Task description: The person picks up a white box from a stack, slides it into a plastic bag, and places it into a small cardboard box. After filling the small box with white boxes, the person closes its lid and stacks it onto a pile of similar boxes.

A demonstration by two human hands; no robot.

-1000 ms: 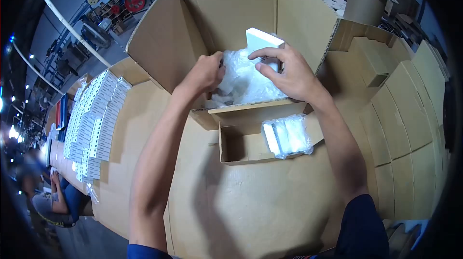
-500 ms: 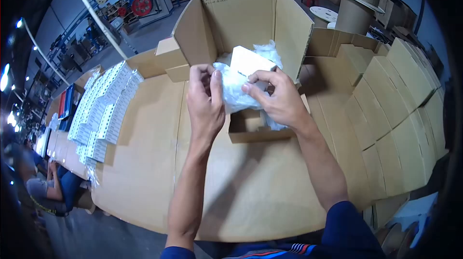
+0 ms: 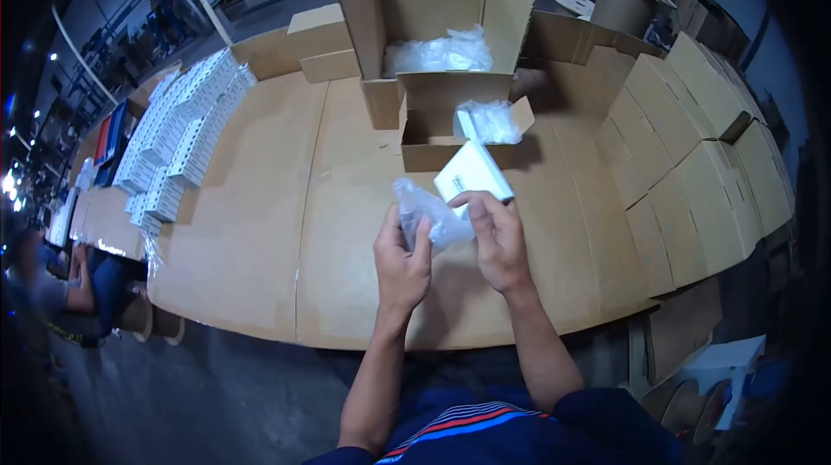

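Observation:
My left hand (image 3: pixel 402 262) is closed on a piece of clear, crumpled plastic wrap (image 3: pixel 422 205), thumb pressed against the fingers. My right hand (image 3: pixel 499 244) pinches the lower edge of a small white box (image 3: pixel 479 174), which is tilted and carries small dark print. The plastic lies right beside the white box and partly between the hands. Just beyond them stands an open small cardboard carton (image 3: pixel 433 159), its flaps up. Inside its right part sit crumpled plastic wrap (image 3: pixel 495 121) and the edge of another white item (image 3: pixel 466 126).
A tall open cardboard box (image 3: pixel 433 2) holding clear plastic wrap (image 3: pixel 441 53) stands behind the carton. Stacked white boxes (image 3: pixel 186 115) are on the left, brown cartons (image 3: pixel 692 171) on the right. Cardboard covers the table (image 3: pixel 242 249). A seated person (image 3: pixel 78 288) is at far left.
Both hands have come back toward my body with the white box and plastic, away from above the small carton. The plastic now sits more to the left of the white box. My view has tilted down.

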